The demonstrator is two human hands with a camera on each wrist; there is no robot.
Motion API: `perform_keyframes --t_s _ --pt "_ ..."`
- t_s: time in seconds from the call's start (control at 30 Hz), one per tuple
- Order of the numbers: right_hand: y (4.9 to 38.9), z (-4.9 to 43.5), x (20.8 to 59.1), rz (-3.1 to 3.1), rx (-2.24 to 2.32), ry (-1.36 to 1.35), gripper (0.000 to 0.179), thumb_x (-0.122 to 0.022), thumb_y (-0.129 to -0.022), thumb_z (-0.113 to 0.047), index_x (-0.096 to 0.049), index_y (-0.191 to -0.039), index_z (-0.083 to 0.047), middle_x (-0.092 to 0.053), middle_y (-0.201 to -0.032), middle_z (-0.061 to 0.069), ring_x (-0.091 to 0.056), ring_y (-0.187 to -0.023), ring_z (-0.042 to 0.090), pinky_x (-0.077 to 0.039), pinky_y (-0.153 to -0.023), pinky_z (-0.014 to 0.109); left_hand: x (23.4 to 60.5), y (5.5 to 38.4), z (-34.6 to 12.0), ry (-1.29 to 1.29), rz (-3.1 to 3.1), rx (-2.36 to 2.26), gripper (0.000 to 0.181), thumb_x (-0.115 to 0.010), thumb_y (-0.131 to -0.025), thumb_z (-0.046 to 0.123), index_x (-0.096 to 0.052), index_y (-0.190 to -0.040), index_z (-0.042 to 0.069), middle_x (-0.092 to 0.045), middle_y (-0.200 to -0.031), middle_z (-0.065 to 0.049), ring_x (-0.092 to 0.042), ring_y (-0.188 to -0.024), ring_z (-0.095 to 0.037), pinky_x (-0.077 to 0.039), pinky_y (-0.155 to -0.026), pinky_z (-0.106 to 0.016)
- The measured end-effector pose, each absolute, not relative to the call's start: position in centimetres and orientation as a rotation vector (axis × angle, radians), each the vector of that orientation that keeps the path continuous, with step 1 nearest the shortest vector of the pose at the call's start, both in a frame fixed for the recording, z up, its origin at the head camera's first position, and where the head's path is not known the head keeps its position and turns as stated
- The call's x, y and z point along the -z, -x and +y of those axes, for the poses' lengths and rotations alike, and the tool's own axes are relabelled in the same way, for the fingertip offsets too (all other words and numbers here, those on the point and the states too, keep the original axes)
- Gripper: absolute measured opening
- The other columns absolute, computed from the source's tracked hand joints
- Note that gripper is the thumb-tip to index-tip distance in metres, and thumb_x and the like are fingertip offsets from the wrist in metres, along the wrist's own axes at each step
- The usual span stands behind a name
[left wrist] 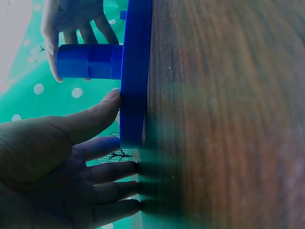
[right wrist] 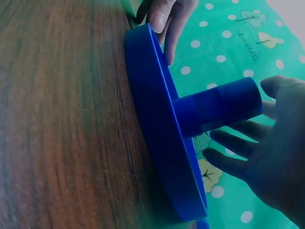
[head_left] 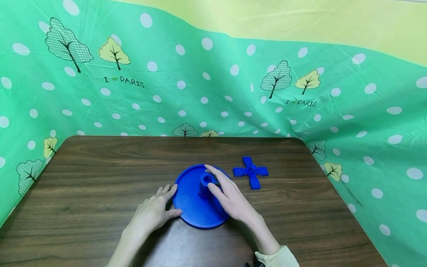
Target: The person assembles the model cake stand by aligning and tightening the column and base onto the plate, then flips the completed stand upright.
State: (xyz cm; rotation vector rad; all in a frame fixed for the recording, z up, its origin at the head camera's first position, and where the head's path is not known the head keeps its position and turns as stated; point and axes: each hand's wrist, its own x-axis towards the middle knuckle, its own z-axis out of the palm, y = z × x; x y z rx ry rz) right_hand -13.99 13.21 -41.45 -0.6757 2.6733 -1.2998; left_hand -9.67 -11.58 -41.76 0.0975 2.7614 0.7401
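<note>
Wooden table (head_left: 86, 193): broad margin at frame left. Blue disc (head_left: 197, 215): lower centre, inside table edges. Left hand (head_left: 151, 211): fingers extended, touching disc. Right hand (head_left: 231, 198): half-open around post (head_left: 202, 190), contact unclear. Blue cross (head_left: 252, 170): right of disc, apart. Post's hollow top: head view only.

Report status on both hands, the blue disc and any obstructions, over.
Left hand touching blue disc at its rim. Right hand at upright post, grip unclear. Disc flat on table. Blue cross apart, nothing seen blocking.
</note>
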Motion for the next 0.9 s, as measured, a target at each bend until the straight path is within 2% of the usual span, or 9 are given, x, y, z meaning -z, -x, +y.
perform_keyframes --t_s 0.1,0.23,0.37,0.47,0.7,0.9 --pt "14.03 13.11 41.41 2.642 1.301 0.665 0.046 -0.046 -0.111 -0.032 -0.04 -0.157 -0.033 -0.043 -0.163 -0.009 -0.037 -0.155 0.017 -0.034 -0.126 0.051 41.77 9.68 -11.59 -0.101 2.763 -0.74 0.079 -0.076 -0.091 0.043 -0.042 -0.158 0.017 -0.038 -0.165 -0.018 -0.034 -0.153 -0.047 -0.034 -0.111 -0.078" --pt "13.94 12.92 41.43 2.664 1.309 0.603 0.043 -0.051 -0.108 -0.04 -0.047 -0.15 -0.033 -0.05 -0.157 -0.006 -0.043 -0.152 0.018 -0.04 -0.123 0.051 41.8 9.67 -11.59 -0.096 2.762 -0.743 0.079 -0.076 -0.091 0.043 -0.042 -0.158 0.018 -0.038 -0.165 -0.018 -0.034 -0.153 -0.047 -0.034 -0.111 -0.078" --pt "13.8 12.84 41.52 2.714 1.3 0.556 0.049 -0.058 -0.104 -0.048 -0.049 -0.148 -0.027 -0.053 -0.154 -0.004 -0.047 -0.149 0.021 -0.043 -0.119 0.053 41.83 9.61 -11.58 -0.093 2.762 -0.744 0.079 -0.076 -0.091 0.042 -0.042 -0.158 0.018 -0.038 -0.165 -0.018 -0.034 -0.153 -0.047 -0.034 -0.11 -0.078" --pt "13.78 12.9 41.53 2.71 1.293 0.565 0.056 -0.057 -0.103 -0.05 -0.046 -0.152 -0.025 -0.049 -0.157 -0.006 -0.044 -0.151 0.021 -0.041 -0.121 0.054 41.83 9.58 -11.56 -0.095 2.766 -0.748 0.079 -0.076 -0.091 0.042 -0.043 -0.158 0.018 -0.038 -0.165 -0.018 -0.034 -0.152 -0.047 -0.034 -0.11 -0.079" --pt "13.9 13.19 41.2 2.615 1.324 0.622 0.046 -0.047 -0.11 -0.035 -0.041 -0.156 -0.033 -0.042 -0.163 -0.008 -0.037 -0.155 0.019 -0.034 -0.126 0.054 41.81 9.59 -11.55 -0.092 2.764 -0.748 0.079 -0.076 -0.091 0.042 -0.043 -0.158 0.018 -0.038 -0.165 -0.017 -0.034 -0.152 -0.047 -0.034 -0.11 -0.078" --pt "13.91 13.03 41.16 2.621 1.326 0.616 0.043 -0.049 -0.11 -0.034 -0.047 -0.152 -0.027 -0.049 -0.158 -0.004 -0.043 -0.152 0.02 -0.039 -0.123 0.053 41.79 9.57 -11.58 -0.096 2.768 -0.749 0.079 -0.077 -0.091 0.042 -0.043 -0.158 0.018 -0.039 -0.165 -0.018 -0.035 -0.152 -0.047 -0.035 -0.109 -0.078"
